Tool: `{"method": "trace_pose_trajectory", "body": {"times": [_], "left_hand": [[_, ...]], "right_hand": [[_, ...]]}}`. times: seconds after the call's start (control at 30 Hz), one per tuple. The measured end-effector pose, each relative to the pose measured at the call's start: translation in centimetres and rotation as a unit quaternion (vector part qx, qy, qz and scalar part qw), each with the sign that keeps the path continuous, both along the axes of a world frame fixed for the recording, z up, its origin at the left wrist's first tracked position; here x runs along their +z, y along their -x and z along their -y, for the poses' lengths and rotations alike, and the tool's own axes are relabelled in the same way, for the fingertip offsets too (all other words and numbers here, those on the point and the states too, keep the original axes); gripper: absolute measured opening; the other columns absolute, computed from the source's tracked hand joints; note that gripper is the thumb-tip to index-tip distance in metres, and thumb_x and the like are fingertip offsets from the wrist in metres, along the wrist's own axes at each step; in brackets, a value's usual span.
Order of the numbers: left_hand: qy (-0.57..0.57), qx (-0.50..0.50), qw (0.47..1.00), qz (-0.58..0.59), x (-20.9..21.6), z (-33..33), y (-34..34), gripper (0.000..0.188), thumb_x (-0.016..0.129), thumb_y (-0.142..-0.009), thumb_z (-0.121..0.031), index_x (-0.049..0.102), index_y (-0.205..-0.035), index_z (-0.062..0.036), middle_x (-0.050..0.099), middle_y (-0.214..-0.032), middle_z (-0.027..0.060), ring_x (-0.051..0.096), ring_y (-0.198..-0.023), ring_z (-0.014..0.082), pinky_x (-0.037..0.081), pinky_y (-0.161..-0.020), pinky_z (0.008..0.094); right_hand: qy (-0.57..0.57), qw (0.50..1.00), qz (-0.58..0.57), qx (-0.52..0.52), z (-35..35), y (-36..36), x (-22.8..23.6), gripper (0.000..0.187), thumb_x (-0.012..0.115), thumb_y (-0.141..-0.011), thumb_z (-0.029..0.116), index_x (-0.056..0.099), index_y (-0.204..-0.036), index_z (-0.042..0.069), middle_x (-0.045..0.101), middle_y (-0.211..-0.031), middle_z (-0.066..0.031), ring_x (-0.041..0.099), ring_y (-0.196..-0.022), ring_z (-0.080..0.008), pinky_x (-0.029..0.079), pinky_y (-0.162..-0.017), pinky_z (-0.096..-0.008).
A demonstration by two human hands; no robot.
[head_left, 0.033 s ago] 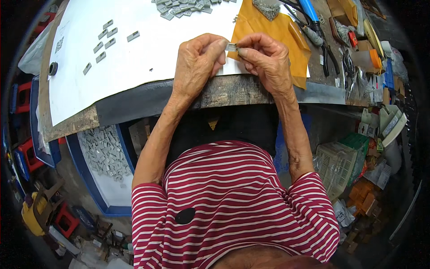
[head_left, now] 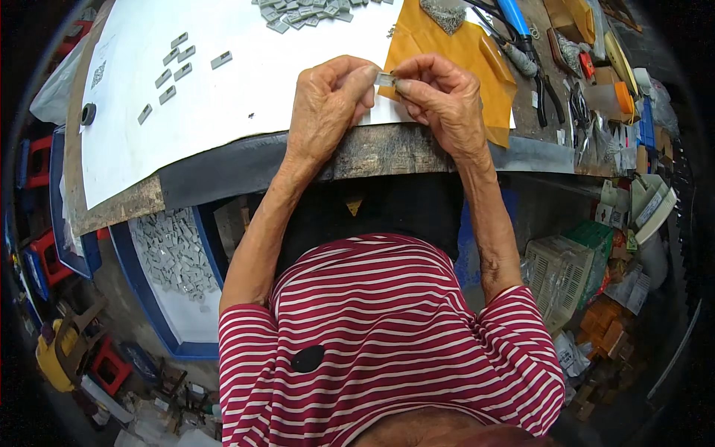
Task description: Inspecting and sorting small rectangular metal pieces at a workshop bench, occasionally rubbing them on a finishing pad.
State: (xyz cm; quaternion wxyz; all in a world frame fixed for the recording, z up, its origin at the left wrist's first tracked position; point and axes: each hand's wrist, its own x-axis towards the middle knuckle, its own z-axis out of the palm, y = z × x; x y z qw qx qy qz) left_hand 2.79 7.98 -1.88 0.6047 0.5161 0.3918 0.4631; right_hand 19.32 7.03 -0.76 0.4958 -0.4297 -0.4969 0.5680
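Over the table's near edge, both my hands meet at a small grey rectangular piece (head_left: 384, 79). My left hand (head_left: 328, 104) is closed, pinching its left end between thumb and index finger. From the other side my right hand (head_left: 443, 97) pinches at the right end, where a tiny dark bit shows; whether it grips the piece or a separate small part is too small to tell. Several similar grey pieces (head_left: 183, 71) with dark slots lie apart on the white sheet (head_left: 149, 149) to the left. A heap of them (head_left: 302, 13) sits at the far side.
A yellow-brown paper (head_left: 439, 59) lies under a pile of tiny metal parts (head_left: 445, 15). Blue-handled tools (head_left: 514, 18) and clutter fill the table's right. Below left, a blue tray (head_left: 175, 328) holds many grey pieces. Plastic crates (head_left: 555, 272) stand below right. A black ring (head_left: 89, 114) rests far left.
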Motion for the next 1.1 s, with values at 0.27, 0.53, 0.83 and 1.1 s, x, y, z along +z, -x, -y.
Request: {"method": "trace_pose_trajectory", "body": {"times": [0.27,0.53,0.83,1.1], "left_hand": [[-0.023,-0.009,0.997,-0.072,0.1,0.0,0.0,0.023,0.053,-0.084,-0.02,0.061,-0.08,0.0008,0.049,-0.054,-0.001,0.044,-0.05,0.0056,0.036,-0.046,0.0204],[-0.065,-0.003,0.988,-0.137,0.0,0.0,-0.3,0.026,0.051,-0.083,-0.022,0.062,-0.078,0.0012,0.051,-0.054,0.0018,0.046,-0.05,0.0083,0.039,-0.048,0.0236],[-0.034,-0.028,0.989,-0.144,-0.5,-0.2,-0.1,0.024,0.052,-0.087,-0.025,0.06,-0.081,-0.0039,0.05,-0.057,-0.0019,0.042,-0.049,0.0041,0.033,-0.045,0.0173],[0.041,-0.04,0.996,-0.07,-0.1,-0.3,0.0,0.024,0.051,-0.088,-0.025,0.058,-0.078,-0.0035,0.053,-0.056,-0.0004,0.04,-0.04,0.0021,0.03,-0.038,0.0143]], "right_hand": [[0.027,0.997,0.067,0.034,-0.2,-0.5,0.6,0.014,0.062,-0.076,0.003,0.057,-0.088,-0.003,0.057,-0.066,-0.0029,0.049,-0.05,-0.0045,0.037,-0.042,-0.0154],[0.051,0.991,0.102,0.069,-0.4,-0.8,1.1,0.012,0.061,-0.076,0.003,0.057,-0.086,-0.002,0.057,-0.066,-0.0022,0.049,-0.05,-0.0045,0.037,-0.042,-0.0153],[0.077,0.984,0.132,0.088,-1.0,-1.0,1.0,0.011,0.062,-0.076,0.005,0.058,-0.085,-0.001,0.055,-0.062,-0.0016,0.049,-0.05,-0.0044,0.036,-0.041,-0.0162],[0.046,0.993,0.085,0.074,-1.2,-0.5,0.4,0.009,0.061,-0.075,0.003,0.059,-0.083,-0.001,0.056,-0.064,-0.0015,0.05,-0.051,-0.0057,0.038,-0.043,-0.0165]]}}
